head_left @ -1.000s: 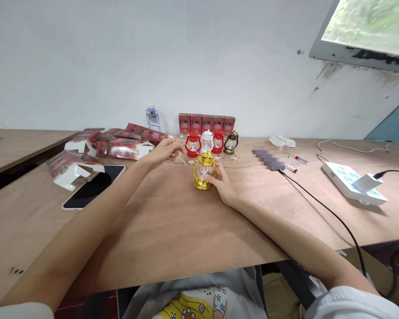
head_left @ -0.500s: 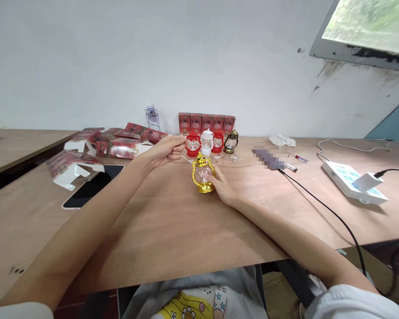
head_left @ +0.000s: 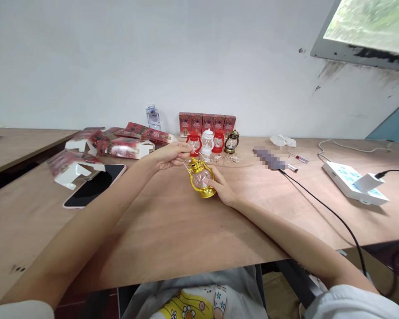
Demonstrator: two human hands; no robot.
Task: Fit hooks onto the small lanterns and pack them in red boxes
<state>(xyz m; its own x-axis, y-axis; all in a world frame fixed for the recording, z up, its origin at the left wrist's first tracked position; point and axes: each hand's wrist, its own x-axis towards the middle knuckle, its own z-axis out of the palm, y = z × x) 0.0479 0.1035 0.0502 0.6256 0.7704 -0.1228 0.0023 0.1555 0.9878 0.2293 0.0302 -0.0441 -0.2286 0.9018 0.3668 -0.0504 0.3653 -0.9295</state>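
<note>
My right hand is closed round the side of a small gold lantern with a clear globe, tilted with its top to the left. Pinched in the fingers of my left hand is a thin wire handle, its ends spread around the lantern's top. Whether those ends are seated in the lantern is too small to tell. Just behind stand two red lanterns, a white lantern and a bronze lantern. More bent wire handles lie in front of them.
Several red boxes stand against the wall. Opened red cartons and a phone lie at left, near a bottle. To the right are crumpled tissue, a screwdriver, a cable and a white power strip.
My left hand has moved right and slightly down with the wire handle, closer to the lantern's top. The gold lantern has tipped from upright to leaning left in my right hand.
</note>
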